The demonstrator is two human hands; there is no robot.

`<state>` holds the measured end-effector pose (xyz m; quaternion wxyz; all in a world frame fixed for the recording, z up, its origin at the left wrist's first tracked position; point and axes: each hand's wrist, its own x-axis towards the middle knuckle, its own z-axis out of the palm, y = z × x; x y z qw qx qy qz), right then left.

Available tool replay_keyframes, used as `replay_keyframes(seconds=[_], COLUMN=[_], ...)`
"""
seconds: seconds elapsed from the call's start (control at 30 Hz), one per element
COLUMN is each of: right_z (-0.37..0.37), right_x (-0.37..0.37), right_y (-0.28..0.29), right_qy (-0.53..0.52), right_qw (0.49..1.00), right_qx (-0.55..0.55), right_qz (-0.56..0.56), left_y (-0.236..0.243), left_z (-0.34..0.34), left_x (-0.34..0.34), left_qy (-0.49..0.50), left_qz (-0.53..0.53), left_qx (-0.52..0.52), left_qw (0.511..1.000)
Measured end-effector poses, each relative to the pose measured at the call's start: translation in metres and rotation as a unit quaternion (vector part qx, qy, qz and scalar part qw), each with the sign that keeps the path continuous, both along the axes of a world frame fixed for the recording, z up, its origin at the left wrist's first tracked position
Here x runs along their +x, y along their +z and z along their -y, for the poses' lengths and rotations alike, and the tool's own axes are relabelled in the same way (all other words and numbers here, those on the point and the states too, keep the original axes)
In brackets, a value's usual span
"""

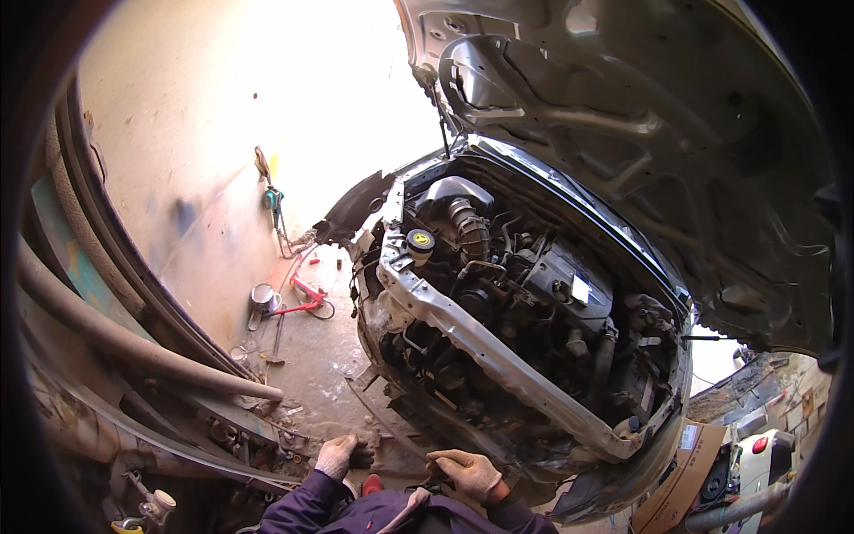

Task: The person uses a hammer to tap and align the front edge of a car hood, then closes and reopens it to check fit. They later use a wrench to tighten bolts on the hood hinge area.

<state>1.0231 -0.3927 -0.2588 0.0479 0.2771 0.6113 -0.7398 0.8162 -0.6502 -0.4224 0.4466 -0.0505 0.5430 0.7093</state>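
Observation:
My left hand (338, 457), in a pale work glove with darker finger areas, is low in front of me, left of centre. Its fingers curl inward, and whatever they may hold is hidden in shadow. My right hand (468, 473), in a similar glove, is closed, with thumb and fingers together. A long thin grey strip (384, 419) runs from the floor area up to its fingertips. Just beyond my hands stands a car with its front stripped. A bare silver crossmember (498, 343) spans the exposed engine bay, and the engine (565, 280) lies behind it.
The raised hood (623, 116) overhangs the right. At left are a thick pipe (151, 343) and dark curved panels. A red-framed tool (307, 295) and a can (263, 296) stand on the floor by the wall. A cardboard box (680, 481) leans at lower right.

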Motion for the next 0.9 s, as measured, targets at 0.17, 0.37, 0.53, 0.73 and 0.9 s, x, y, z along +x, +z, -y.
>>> replay_keyframes(seconds=[0.17,0.37,0.53,0.73,0.9], right_z=[-0.004,-0.032,-0.082,-0.164,-0.218], right_x=[-0.017,-0.043,-0.086,-0.172,-0.247], right_y=[0.0,0.023,0.05,0.047,0.013], right_qy=[-0.003,-0.09,-0.099,-0.104,-0.086], right_qw=[0.99,0.976,0.925,0.769,0.728], right_qx=[0.135,0.183,0.347,0.609,0.669], right_qz=[-0.04,-0.072,-0.121,-0.166,-0.122], left_y=[0.025,0.107,0.221,0.382,0.47], left_z=[0.01,0.007,-0.016,-0.052,-0.106], left_x=[-0.017,-0.055,-0.081,-0.103,-0.105], left_qy=[0.006,0.023,0.016,-0.11,-0.22], left_qz=[-0.033,-0.163,-0.353,-0.692,-0.795], left_qx=[0.008,0.023,-0.029,-0.071,-0.007], left_qw=[0.999,0.986,0.935,0.71,0.565])
